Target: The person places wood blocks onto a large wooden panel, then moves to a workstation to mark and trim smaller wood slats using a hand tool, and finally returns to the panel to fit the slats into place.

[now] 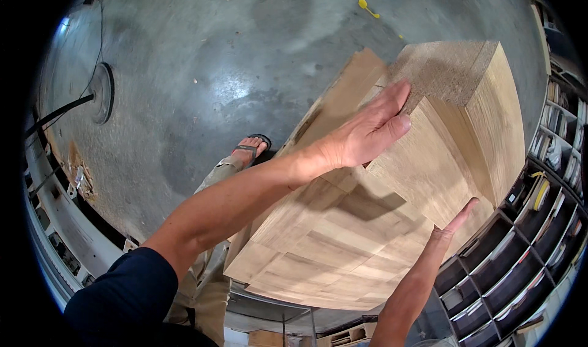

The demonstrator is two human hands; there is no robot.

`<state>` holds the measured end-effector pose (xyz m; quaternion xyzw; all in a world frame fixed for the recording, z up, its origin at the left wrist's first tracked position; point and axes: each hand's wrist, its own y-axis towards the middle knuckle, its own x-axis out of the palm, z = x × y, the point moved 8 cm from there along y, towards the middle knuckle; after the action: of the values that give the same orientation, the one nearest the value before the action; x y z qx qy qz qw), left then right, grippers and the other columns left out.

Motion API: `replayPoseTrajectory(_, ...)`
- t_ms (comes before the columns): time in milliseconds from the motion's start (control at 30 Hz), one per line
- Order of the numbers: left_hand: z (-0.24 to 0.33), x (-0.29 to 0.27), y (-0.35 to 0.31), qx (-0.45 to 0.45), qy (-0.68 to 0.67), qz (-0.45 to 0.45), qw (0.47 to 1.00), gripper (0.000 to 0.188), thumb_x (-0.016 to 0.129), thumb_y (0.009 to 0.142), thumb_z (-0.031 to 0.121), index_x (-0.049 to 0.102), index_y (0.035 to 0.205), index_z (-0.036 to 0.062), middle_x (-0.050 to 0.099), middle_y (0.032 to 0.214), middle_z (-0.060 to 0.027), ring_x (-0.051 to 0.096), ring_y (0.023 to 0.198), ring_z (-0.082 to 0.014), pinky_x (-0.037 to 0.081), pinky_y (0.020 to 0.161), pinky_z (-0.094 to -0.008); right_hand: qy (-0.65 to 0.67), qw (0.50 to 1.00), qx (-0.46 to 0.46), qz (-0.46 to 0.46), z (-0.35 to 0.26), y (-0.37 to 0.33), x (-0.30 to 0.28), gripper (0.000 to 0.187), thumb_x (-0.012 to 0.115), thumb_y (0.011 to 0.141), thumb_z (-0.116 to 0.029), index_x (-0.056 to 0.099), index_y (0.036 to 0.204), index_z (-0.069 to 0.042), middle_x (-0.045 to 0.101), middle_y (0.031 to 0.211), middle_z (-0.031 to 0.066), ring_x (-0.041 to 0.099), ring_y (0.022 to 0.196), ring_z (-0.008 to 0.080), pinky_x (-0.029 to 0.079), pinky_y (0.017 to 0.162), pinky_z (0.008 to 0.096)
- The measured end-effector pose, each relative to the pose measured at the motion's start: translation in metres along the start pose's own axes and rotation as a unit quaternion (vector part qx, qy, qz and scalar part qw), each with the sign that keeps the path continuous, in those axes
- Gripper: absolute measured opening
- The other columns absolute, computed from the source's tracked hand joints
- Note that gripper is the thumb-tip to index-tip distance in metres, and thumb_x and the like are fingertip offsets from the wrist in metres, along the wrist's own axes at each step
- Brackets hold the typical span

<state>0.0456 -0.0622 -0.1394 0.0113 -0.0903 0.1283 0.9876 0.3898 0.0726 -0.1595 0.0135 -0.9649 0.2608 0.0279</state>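
Observation:
A light wood-grain board (422, 163) is tilted above a low stack of similar boards (318, 249), and a shadow falls on the stack beneath it. My left hand (376, 126) grips the board's far left edge, with its fingers straight along the edge and the thumb on top. At the near right edge, my right hand (454, 220) holds the same board; its thumb side shows, and the other fingers are hidden underneath. A taller pile of boards (453, 71) with rough chipboard ends stands just beyond the held one.
A brown cardboard sheet (343, 93) lies along the stack's left side. My sandalled foot (252, 145) stands on the grey concrete floor (226, 59). Dark shelving (520, 249) lines the right. At the left are a round base (105, 93) with a black pole and a metal machine (79, 224).

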Motion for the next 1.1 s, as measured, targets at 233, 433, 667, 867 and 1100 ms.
replayPoseTrajectory(233,0.002,0.002,0.001,-0.014,-0.026,0.022,0.999,0.070,0.037,0.098,0.040,0.017,0.140,-0.0123,0.015,0.149,-0.0290,0.012,0.141,-0.0352,0.014,0.114,-0.0382,0.026,0.999,0.000,-0.036,0.002,0.003,-0.002,0.074,0.041,0.092,-0.060,0.032,0.141,-0.005,0.040,0.141,0.0137,0.043,0.125,0.0298,0.038,0.103,0.0418)
replayPoseTrajectory(433,0.002,-0.001,-0.001,-0.035,0.005,0.030,0.999,0.074,0.044,0.096,0.044,0.018,0.142,-0.0079,0.016,0.150,-0.0261,0.013,0.141,-0.0334,0.016,0.114,-0.0373,-0.026,0.998,-0.029,0.047,-0.017,0.001,-0.012,0.073,0.040,0.092,-0.059,0.035,0.139,-0.002,0.043,0.139,0.0129,0.045,0.122,0.0291,0.039,0.102,0.0421)
replayPoseTrajectory(667,0.002,0.001,-0.002,-0.053,0.027,0.025,0.998,0.065,0.043,0.098,0.033,0.017,0.144,-0.0058,0.017,0.152,-0.0204,0.015,0.141,-0.0283,0.016,0.114,-0.0344,-0.015,1.000,0.000,-0.016,-0.012,0.000,-0.005,0.073,0.043,0.092,-0.058,0.036,0.138,-0.002,0.044,0.137,0.0123,0.045,0.122,0.0265,0.039,0.102,0.0387)
replayPoseTrajectory(867,0.001,0.002,-0.002,-0.057,0.021,0.028,0.998,0.065,0.041,0.099,0.034,0.016,0.144,-0.0058,0.016,0.152,-0.0194,0.014,0.142,-0.0263,0.015,0.114,-0.0336,-0.028,1.000,-0.009,-0.003,-0.015,-0.006,0.009,0.072,0.041,0.093,-0.057,0.033,0.140,-0.002,0.041,0.140,0.0118,0.043,0.125,0.0256,0.036,0.104,0.0373)
replayPoseTrajectory(1100,-0.007,0.003,0.001,-0.074,-0.006,0.038,0.997,0.065,0.042,0.099,0.033,0.015,0.144,-0.0062,0.018,0.151,-0.0198,0.015,0.141,-0.0259,0.016,0.114,-0.0331,0.000,0.999,0.002,-0.033,-0.010,0.001,0.004,0.067,0.040,0.094,-0.054,0.033,0.141,-0.006,0.042,0.140,0.0108,0.043,0.125,0.0278,0.037,0.103,0.0400)
